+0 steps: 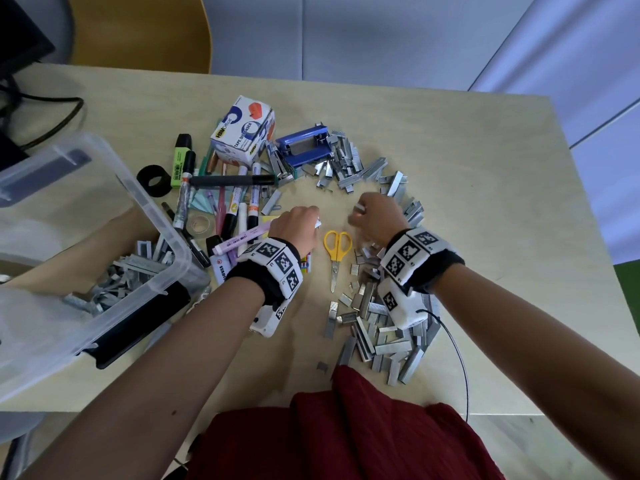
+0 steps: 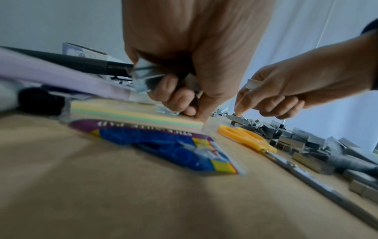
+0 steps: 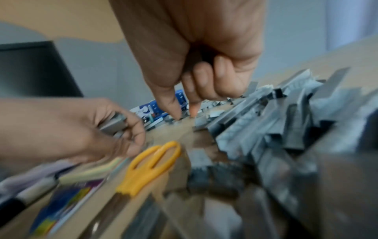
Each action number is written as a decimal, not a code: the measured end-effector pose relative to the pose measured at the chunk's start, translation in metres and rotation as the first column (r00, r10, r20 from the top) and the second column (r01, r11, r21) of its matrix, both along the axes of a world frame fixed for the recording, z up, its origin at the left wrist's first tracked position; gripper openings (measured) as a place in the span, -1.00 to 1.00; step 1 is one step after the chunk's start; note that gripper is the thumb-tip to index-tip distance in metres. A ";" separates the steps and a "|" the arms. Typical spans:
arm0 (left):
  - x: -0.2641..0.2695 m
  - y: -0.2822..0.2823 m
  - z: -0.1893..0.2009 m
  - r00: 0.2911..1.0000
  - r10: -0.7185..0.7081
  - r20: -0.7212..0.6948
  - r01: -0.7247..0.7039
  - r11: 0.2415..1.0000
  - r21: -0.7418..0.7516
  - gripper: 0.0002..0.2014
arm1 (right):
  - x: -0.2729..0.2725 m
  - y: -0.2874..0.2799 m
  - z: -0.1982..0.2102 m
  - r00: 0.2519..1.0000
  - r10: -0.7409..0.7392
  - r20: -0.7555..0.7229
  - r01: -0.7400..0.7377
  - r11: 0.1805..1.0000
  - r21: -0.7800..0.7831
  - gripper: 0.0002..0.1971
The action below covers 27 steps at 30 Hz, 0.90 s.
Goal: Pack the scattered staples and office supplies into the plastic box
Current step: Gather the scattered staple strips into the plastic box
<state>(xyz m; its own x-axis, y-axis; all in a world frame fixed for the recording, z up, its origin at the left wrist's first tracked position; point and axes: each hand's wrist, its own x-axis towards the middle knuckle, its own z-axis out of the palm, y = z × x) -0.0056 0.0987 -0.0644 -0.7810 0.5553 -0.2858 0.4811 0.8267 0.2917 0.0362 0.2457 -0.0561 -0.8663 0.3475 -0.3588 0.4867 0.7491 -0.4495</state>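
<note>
The yellow scissors [image 1: 336,251] lie flat on the desk [image 1: 485,209], and both hands work just beyond their handles. The left hand [image 1: 298,226], left of the handles, has its fingers [image 2: 174,90] curled around a bundle of staple strips [image 2: 147,77]. The right hand [image 1: 375,220], to their right, pinches a strip while thumb and forefinger reach down to the staples [image 1: 377,327] heaped right of the scissors. The plastic box [image 1: 114,271] stands far left of the scissors, some staples inside.

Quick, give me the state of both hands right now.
Left hand: closed, gripping staple strips.
Right hand: closed around a staple strip, thumb and finger reaching down to the loose staples.
</note>
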 end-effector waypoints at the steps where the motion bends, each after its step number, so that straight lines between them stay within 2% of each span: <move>1: 0.000 0.000 -0.001 1.000 -0.006 -0.008 0.006 1.000 -0.004 -0.78 | -0.002 0.005 0.001 0.998 -0.059 -0.038 0.058 0.998 -0.021 -0.79; 4: 0.000 -0.001 -0.002 1.000 -0.010 -0.022 0.010 1.000 0.006 -0.80 | -0.007 0.014 0.004 0.993 -0.104 -0.055 0.104 0.995 0.006 -0.73; 8: 0.000 0.001 -0.001 0.999 0.041 0.002 -0.041 0.999 0.034 -0.73 | -0.007 0.011 -0.001 0.994 0.049 0.101 -0.062 0.990 0.130 -0.64; 15: 0.003 0.009 0.005 0.999 0.010 -0.031 -0.013 0.994 -0.105 -0.77 | -0.003 -0.007 -0.006 0.969 0.215 0.120 -0.243 0.916 0.319 -0.72; 18: 0.001 0.007 0.006 0.998 0.051 0.041 -0.049 0.997 -0.063 -0.75 | 0.001 -0.007 -0.007 0.964 0.251 0.085 -0.264 0.898 0.351 -0.78; 20: -0.004 0.005 0.003 0.971 0.155 0.180 -0.170 0.983 0.071 -0.76 | 0.001 -0.001 -0.011 0.986 0.167 0.019 -0.167 0.962 0.218 -0.82; 21: -0.006 0.004 0.002 0.931 0.214 0.297 -0.273 0.946 0.175 -0.80 | 0.001 0.002 -0.010 0.998 0.066 -0.024 -0.064 0.996 0.062 -0.85; 22: -0.008 0.002 0.002 0.854 0.257 0.453 -0.409 0.869 0.279 -0.82 | 0.000 0.006 -0.009 0.995 -0.079 -0.055 0.069 0.985 -0.157 -0.85; 23: -0.009 0.000 0.002 0.739 0.272 0.617 -0.563 0.752 0.343 -0.78 | -0.001 0.011 -0.006 0.969 -0.244 -0.034 0.210 0.894 -0.396 -0.80; 24: -0.010 -0.002 0.003 0.609 0.256 0.750 -0.701 0.617 0.358 -0.73 | 0.000 0.016 -0.003 0.922 -0.384 0.042 0.327 0.719 -0.614 -0.76; 25: -0.010 -0.005 0.005 0.485 0.209 0.849 -0.805 0.486 0.341 -0.71 | 0.002 0.020 0.001 0.866 -0.479 0.145 0.401 0.490 -0.774 -0.74; 26: -0.009 -0.007 0.008 0.382 0.138 0.914 -0.874 0.376 0.308 -0.71 | 0.004 0.024 0.005 0.818 -0.521 0.246 0.426 0.260 -0.867 -0.76; 27: -0.008 -0.008 0.010 0.304 0.060 0.951 -0.914 0.299 0.273 -0.71 | 0.006 0.027 0.009 0.788 -0.529 0.315 0.419 0.086 -0.904 -0.82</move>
<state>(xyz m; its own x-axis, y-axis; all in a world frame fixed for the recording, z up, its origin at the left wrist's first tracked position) -0.0140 0.0903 -0.0542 -0.6684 0.3914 -0.6325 -0.6878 -0.0013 0.7259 0.0425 0.2723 -0.0475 -0.6991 0.1851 -0.6907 0.4947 -0.5723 -0.6540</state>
